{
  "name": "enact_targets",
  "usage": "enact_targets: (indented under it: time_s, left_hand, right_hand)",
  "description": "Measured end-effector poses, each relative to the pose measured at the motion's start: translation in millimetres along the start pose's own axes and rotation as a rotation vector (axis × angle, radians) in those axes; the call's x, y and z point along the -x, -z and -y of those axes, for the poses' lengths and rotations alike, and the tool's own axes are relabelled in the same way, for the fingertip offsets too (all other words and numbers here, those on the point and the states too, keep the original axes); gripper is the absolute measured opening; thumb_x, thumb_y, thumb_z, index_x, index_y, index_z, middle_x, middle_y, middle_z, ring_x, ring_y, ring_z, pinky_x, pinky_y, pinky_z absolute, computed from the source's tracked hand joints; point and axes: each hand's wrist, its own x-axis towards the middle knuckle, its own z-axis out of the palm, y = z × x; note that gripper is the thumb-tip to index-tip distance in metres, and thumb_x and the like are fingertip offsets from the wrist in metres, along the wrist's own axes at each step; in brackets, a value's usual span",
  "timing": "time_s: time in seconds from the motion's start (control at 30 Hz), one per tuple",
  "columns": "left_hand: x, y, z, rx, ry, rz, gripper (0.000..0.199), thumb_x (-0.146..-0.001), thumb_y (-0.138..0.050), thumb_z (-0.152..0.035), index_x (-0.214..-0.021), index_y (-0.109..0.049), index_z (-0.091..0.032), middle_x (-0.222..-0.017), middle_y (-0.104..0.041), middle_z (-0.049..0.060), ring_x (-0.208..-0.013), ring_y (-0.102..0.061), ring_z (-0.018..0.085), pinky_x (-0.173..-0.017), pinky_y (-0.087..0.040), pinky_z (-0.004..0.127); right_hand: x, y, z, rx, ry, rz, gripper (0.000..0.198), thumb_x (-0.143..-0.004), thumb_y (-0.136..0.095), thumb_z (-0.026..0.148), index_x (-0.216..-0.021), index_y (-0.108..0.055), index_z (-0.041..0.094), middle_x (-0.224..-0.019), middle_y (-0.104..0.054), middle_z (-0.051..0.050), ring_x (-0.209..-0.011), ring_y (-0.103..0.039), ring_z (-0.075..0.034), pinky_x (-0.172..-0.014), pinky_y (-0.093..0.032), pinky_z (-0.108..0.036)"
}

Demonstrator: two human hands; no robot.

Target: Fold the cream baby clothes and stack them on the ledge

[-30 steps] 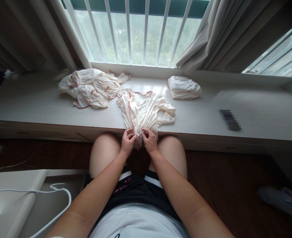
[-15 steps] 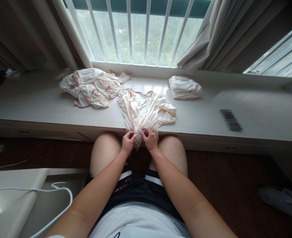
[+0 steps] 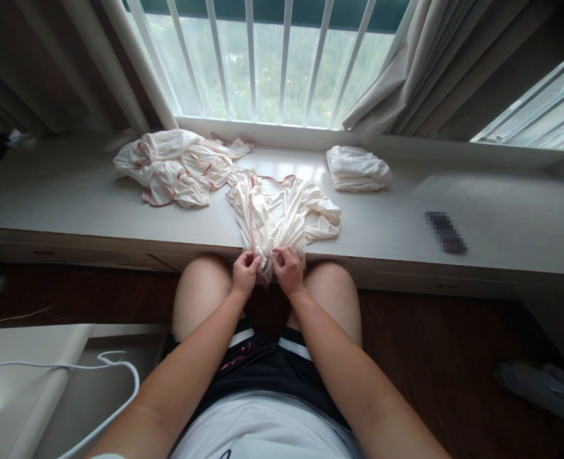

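A cream shirt with pink piping (image 3: 282, 207) lies crumpled on the window ledge, its near end hanging over the front edge between my knees. My left hand (image 3: 245, 273) pinches the piped edge of this shirt from the left. Close beside it, my right hand (image 3: 289, 269) has thumb and forefinger closed on the cloth near the same edge. The fingers hide exactly what part of the fabric they grip. To the left lies a loose heap of matching cream cloth with pink piping (image 3: 177, 169), touching or nearly touching the shirt.
A folded white cloth bundle (image 3: 357, 169) sits at the back of the window ledge (image 3: 71, 210). A blurred-out dark object (image 3: 446, 232) lies to the right. White cable (image 3: 133, 382) loops over the furniture at lower left. A pale bag (image 3: 540, 389) rests on the floor.
Both hands stay at the shirt's near edge, with only a slight shift of the fingers; my left hand is a touch further left. The other cloths have not moved.
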Motion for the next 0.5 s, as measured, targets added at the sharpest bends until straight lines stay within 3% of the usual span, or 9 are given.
enact_targets:
  time_s: [0.23, 0.43, 0.5]
  left_hand:
    - [2.6, 1.2, -1.5, -0.029, -0.011, 0.036, 0.030, -0.081, -0.074, -0.044, -0.090, -0.073, -0.016, -0.084, -0.070, 0.003, -0.075, -0.063, 0.016, -0.068, -0.051, 0.026]
    - [2.6, 2.6, -0.5, -0.072, -0.003, 0.053, 0.033, -0.081, -0.073, -0.045, -0.096, -0.076, -0.016, -0.090, -0.073, 0.005, -0.076, -0.064, 0.017, -0.067, -0.052, 0.027]
    - [2.2, 3.0, 1.3, -0.055, -0.003, 0.061, 0.033, -0.082, -0.073, -0.045, -0.097, -0.076, -0.015, -0.088, -0.073, 0.005, -0.073, -0.064, 0.017, -0.064, -0.051, 0.026]
  right_hand:
    - [-1.5, 6.4, 11.3, -0.133, 0.088, 0.073, 0.016, -0.091, -0.061, 0.029, -0.102, -0.073, 0.028, -0.137, -0.060, -0.005, -0.127, -0.054, -0.025, -0.113, -0.041, -0.040]
    - [-2.3, 2.6, 5.4, -0.200, 0.066, 0.149, 0.020, -0.092, -0.060, 0.028, -0.107, -0.073, 0.025, -0.102, -0.070, -0.007, -0.098, -0.062, -0.023, -0.099, -0.049, -0.038]
    - [-1.6, 1.9, 4.1, -0.182, 0.083, 0.138, 0.021, -0.093, -0.059, 0.028, -0.108, -0.073, 0.024, -0.100, -0.068, -0.007, -0.096, -0.061, -0.023, -0.098, -0.049, -0.036]
